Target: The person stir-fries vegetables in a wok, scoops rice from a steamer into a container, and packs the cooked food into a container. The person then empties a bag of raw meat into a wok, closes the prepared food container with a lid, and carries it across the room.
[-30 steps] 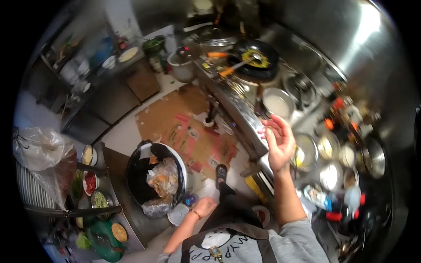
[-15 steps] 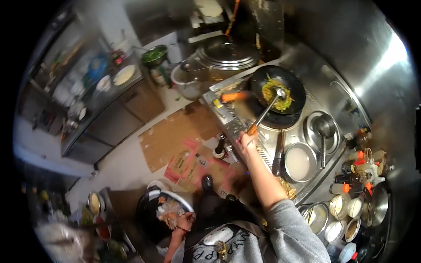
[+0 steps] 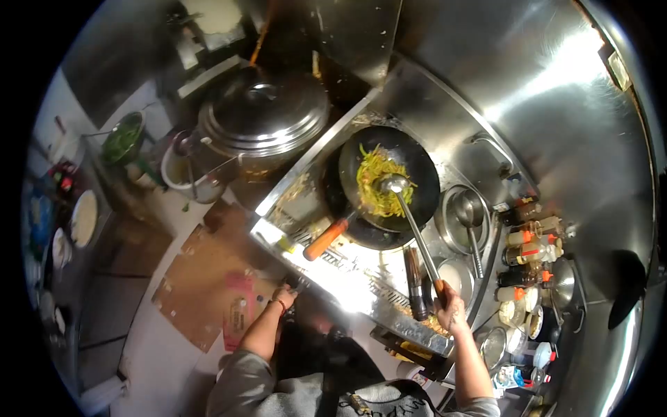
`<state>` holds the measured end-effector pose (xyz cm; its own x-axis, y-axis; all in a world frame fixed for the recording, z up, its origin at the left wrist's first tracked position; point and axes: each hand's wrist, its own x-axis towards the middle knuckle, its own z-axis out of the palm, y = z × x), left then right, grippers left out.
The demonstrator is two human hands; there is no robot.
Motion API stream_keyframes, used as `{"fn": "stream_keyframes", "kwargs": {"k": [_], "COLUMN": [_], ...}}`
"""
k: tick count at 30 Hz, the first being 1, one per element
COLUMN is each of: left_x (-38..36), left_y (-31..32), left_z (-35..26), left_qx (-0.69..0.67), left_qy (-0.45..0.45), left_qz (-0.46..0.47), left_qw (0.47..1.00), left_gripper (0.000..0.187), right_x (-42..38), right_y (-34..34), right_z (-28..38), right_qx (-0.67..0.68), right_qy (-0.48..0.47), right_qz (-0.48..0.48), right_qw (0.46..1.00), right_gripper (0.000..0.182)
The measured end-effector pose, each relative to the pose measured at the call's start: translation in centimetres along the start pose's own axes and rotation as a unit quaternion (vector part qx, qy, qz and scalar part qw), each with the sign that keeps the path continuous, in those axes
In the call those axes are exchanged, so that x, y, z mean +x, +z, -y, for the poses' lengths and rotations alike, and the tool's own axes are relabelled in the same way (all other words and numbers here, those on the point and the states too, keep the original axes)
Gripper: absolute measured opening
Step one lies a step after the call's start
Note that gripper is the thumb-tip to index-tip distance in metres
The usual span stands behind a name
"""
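Note:
My right hand (image 3: 451,311) is closed around the wooden end of a long ladle (image 3: 418,233). The ladle's bowl rests among yellow-green shredded vegetables (image 3: 381,167) in a black wok (image 3: 424,160) on the stove. An orange wooden wok handle (image 3: 326,240) points toward the stove's front left corner, with no hand on it. Below that corner, at the front edge, my left hand (image 3: 285,295) has its fingers curled by a small dark part; what they grip, if anything, is hidden.
Right of the wok stand a metal bowl with a second ladle (image 3: 469,208) and a pot of cloudy liquid (image 3: 453,272). A dark-handled brush-like tool (image 3: 415,285) lies near the front. Sauce bottles (image 3: 524,254) line the right side. A large lidded pot (image 3: 264,115) stands left.
My left hand has come from the bin of scraps up to the stove's front edge. My right hand still holds the ladle in the wok. My view has swung toward the stove.

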<state>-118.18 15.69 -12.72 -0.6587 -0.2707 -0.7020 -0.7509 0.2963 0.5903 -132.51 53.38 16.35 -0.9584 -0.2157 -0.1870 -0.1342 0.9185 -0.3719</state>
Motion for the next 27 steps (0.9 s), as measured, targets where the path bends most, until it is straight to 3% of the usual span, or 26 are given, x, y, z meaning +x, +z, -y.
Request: {"fn": "stream_keyframes", "kwargs": {"k": [1,2,3,4,5,7,10,13,14,15,18,20,24,27], "left_x": [2.2,3.6,7.5,9.6,11.5,12.1,12.1,12.6,12.7,12.6,12.5,12.6,12.0,11.8], "left_y": [-0.3,-0.1,1.1,2.9,4.7,6.1,6.9,6.9,6.9,6.9,6.8,6.8,7.0,6.6], "left_z": [-0.9,-1.5,0.2,1.1,2.0,2.7,3.6,4.0,4.0,3.8,4.0,3.9,4.2,4.2], "left_qx": [-0.014,0.009,-0.01,0.026,0.071,0.089,0.111,0.136,0.141,0.145,0.164,0.171,0.181,0.186], "left_qy": [-0.029,-0.031,-0.065,0.034,0.128,0.109,0.06,0.046,0.045,0.043,0.038,0.036,0.03,0.031], "left_qz": [-0.025,-0.057,0.046,0.002,-0.051,-0.029,0.005,0.023,0.026,0.029,0.034,0.033,0.03,0.023], "left_qw": [0.999,0.998,0.997,0.999,0.988,0.99,0.992,0.989,0.989,0.988,0.985,0.984,0.983,0.982], "left_gripper": [0.051,0.061,0.065,0.064,0.063,0.063,0.063,0.062,0.062,0.062,0.062,0.062,0.061,0.061], "right_x": [0.6,0.6,0.3,-1.1,-2.5,-5.1,-7.5,-8.2,-8.1,-8.4,-9.4,-8.7,-8.2,-8.0], "right_y": [0.9,1.3,0.6,-1.1,-2.4,-2.8,-2.0,-1.5,-1.8,-0.9,0.7,1.6,2.5,3.1], "right_z": [-0.3,-0.8,0.2,5.2,6.4,6.7,5.8,4.3,4.0,2.4,-0.6,-0.8,-1.0,-1.9], "right_qx": [0.063,0.182,0.298,0.485,0.574,0.665,0.738,0.705,0.704,0.733,0.732,0.67,0.718,0.72], "right_qy": [-0.091,-0.014,0.06,0.205,0.218,0.295,0.308,0.318,0.29,0.292,0.268,0.307,0.321,0.311], "right_qz": [-0.047,-0.021,0.004,-0.025,0.023,-0.031,-0.063,-0.11,-0.072,-0.105,-0.066,-0.155,-0.174,-0.169], "right_qw": [0.993,0.983,0.953,0.85,0.789,0.686,0.597,0.624,0.645,0.605,0.623,0.657,0.593,0.597], "right_gripper": [0.041,0.037,0.033,0.027,0.031,0.035,0.034,0.027,0.024,0.024,0.024,0.024,0.026,0.026]}}
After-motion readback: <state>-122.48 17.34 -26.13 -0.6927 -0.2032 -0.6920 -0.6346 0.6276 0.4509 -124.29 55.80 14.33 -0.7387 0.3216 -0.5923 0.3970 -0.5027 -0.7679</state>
